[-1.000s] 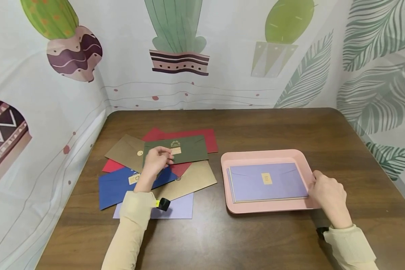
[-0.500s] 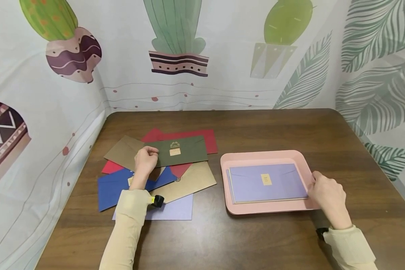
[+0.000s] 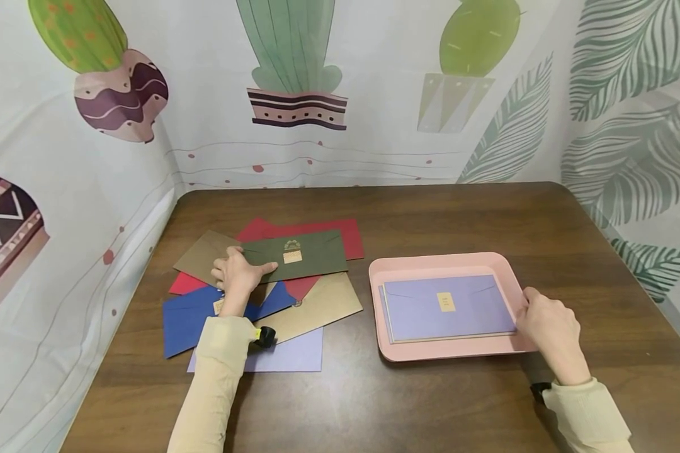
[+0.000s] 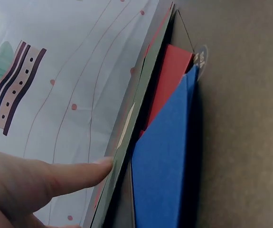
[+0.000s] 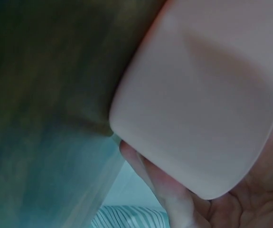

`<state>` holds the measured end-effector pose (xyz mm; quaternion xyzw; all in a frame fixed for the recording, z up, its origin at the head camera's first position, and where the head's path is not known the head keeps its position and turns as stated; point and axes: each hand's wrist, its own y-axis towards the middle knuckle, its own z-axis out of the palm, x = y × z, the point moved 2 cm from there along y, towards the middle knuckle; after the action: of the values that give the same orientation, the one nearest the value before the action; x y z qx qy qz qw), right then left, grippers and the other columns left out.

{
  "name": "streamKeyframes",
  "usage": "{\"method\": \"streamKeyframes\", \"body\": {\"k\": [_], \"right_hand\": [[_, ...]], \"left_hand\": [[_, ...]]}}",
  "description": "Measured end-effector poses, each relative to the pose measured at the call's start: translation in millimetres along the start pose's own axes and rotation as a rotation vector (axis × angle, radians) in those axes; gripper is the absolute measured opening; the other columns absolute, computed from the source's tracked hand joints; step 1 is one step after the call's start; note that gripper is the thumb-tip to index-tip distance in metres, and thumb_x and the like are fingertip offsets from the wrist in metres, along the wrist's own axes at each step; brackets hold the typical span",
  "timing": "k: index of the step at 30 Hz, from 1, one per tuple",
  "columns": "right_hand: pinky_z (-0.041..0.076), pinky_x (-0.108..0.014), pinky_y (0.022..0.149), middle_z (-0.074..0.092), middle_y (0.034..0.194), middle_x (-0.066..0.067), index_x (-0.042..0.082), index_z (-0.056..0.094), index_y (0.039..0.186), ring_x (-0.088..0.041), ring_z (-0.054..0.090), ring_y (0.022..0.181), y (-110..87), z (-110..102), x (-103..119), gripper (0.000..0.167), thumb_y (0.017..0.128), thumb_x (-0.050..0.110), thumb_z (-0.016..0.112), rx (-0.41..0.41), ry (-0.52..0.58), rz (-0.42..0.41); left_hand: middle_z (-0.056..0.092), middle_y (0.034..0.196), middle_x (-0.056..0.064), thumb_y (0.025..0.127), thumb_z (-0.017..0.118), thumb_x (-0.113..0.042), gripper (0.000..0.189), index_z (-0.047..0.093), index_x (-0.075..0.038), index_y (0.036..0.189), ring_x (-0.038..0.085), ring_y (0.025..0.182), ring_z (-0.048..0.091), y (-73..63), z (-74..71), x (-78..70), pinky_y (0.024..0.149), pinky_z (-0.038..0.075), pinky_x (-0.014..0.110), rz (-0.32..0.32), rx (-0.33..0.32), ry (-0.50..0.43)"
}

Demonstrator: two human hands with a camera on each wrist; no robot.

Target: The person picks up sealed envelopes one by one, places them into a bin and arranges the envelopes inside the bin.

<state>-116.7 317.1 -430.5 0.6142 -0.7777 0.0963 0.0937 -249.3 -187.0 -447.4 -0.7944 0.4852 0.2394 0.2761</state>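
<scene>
My left hand (image 3: 240, 274) is over the left end of a dark green envelope (image 3: 317, 251), its thumb spread away from the other fingers. In the left wrist view the straight thumb (image 4: 81, 175) touches the green envelope (image 4: 135, 111). Beneath and around lie a brown envelope (image 3: 199, 253), a blue envelope (image 3: 187, 321), red envelopes (image 3: 351, 239), a gold envelope (image 3: 331, 302) and a lilac envelope (image 3: 300, 355). My right hand (image 3: 549, 327) grips the right edge of a pink tray (image 3: 430, 351); a stack topped by a lilac envelope (image 3: 476, 308) lies in it.
Everything lies on a brown wooden table (image 3: 430, 409). Behind and beside it hangs a white cloth (image 3: 385, 151) printed with cacti and leaves. A dark wrist camera (image 3: 266, 337) sits at my left sleeve, close above the pile.
My left hand has shifted left along the green envelope, and its thumb has spread out from the fingers. The right hand and tray keep their places.
</scene>
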Motion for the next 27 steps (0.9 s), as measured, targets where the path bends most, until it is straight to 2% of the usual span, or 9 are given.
{"method": "streamKeyframes", "body": {"k": [4, 8, 10, 14, 16, 19, 22, 27], "right_hand": [[0.039, -0.051, 0.044, 0.058, 0.079, -0.035, 0.005, 0.051, 0.082, -0.053, 0.054, 0.061, 0.1, -0.1, -0.2, 0.005, 0.082, 0.01, 0.048, -0.002, 0.0, 0.001], [0.04, -0.052, 0.045, 0.058, 0.08, -0.035, 0.005, 0.05, 0.083, -0.053, 0.054, 0.062, 0.9, -0.9, -0.2, 0.006, 0.082, 0.01, 0.048, 0.013, -0.001, 0.004], [0.04, -0.053, 0.045, 0.058, 0.081, -0.036, 0.005, 0.05, 0.083, -0.054, 0.054, 0.063, 1.2, -1.1, -0.2, 0.006, 0.082, 0.01, 0.048, 0.02, -0.001, 0.007], [0.04, -0.053, 0.046, 0.058, 0.082, -0.035, 0.005, 0.051, 0.085, -0.054, 0.054, 0.064, 1.5, -0.9, -0.5, 0.006, 0.083, 0.011, 0.049, 0.028, -0.004, 0.011], [0.04, -0.053, 0.046, 0.058, 0.081, -0.035, 0.005, 0.051, 0.084, -0.054, 0.054, 0.064, 1.4, -0.8, -0.5, 0.006, 0.083, 0.011, 0.049, 0.028, -0.005, 0.011], [0.04, -0.053, 0.046, 0.058, 0.081, -0.035, 0.005, 0.051, 0.085, -0.054, 0.054, 0.064, 0.8, -0.8, -0.1, 0.006, 0.083, 0.01, 0.049, 0.025, -0.004, 0.011], [0.04, -0.053, 0.046, 0.058, 0.082, -0.036, 0.004, 0.052, 0.085, -0.054, 0.054, 0.064, 0.5, -1.2, 0.9, 0.007, 0.083, 0.011, 0.048, 0.02, -0.004, 0.01], [0.041, -0.053, 0.046, 0.059, 0.085, -0.037, 0.003, 0.053, 0.089, -0.055, 0.054, 0.066, 0.9, -1.3, 1.6, 0.011, 0.084, 0.011, 0.048, 0.032, -0.008, 0.019]], "left_hand": [[0.023, 0.141, 0.038, 0.076, 0.082, -0.035, 0.103, 0.015, -0.003, 0.149, 0.052, 0.129, 0.02, 2.5, -1.1, 0.9, 0.105, 0.024, 0.066, -0.015, 0.014, 0.022], [0.021, 0.146, 0.039, 0.075, 0.083, -0.034, 0.114, 0.004, -0.007, 0.153, 0.054, 0.133, 0.02, 6.6, -3.6, 1.6, 0.107, 0.023, 0.067, -0.03, 0.068, 0.048], [0.02, 0.15, 0.037, 0.076, 0.082, -0.032, 0.117, -0.001, -0.008, 0.154, 0.055, 0.136, 0.018, 9.6, -5.8, 0.9, 0.109, 0.023, 0.067, -0.012, 0.113, 0.053], [0.014, 0.157, 0.029, 0.078, 0.08, -0.027, 0.117, -0.006, -0.008, 0.155, 0.053, 0.142, 0.014, 15.1, -11.6, -1.4, 0.114, 0.022, 0.062, 0.062, 0.223, 0.083], [0.013, 0.158, 0.028, 0.079, 0.08, -0.028, 0.116, -0.005, -0.007, 0.154, 0.052, 0.142, 0.014, 16.9, -14.1, -2.5, 0.115, 0.023, 0.06, 0.094, 0.276, 0.124], [0.018, 0.156, 0.029, 0.077, 0.081, -0.03, 0.112, 0.004, -0.005, 0.154, 0.05, 0.141, 0.019, 17.3, -17.6, -1.8, 0.113, 0.028, 0.058, 0.093, 0.324, 0.154], [0.027, 0.15, 0.032, 0.076, 0.082, -0.032, 0.105, 0.013, -0.002, 0.149, 0.048, 0.137, 0.028, 16.9, -21.0, 1.2, 0.11, 0.033, 0.057, 0.08, 0.332, 0.146], [0.033, 0.145, 0.032, 0.078, 0.08, -0.033, 0.096, 0.02, 0.0, 0.145, 0.046, 0.132, 0.035, 17.5, -25.9, 7.9, 0.107, 0.037, 0.055, 0.085, 0.311, 0.13]]}}
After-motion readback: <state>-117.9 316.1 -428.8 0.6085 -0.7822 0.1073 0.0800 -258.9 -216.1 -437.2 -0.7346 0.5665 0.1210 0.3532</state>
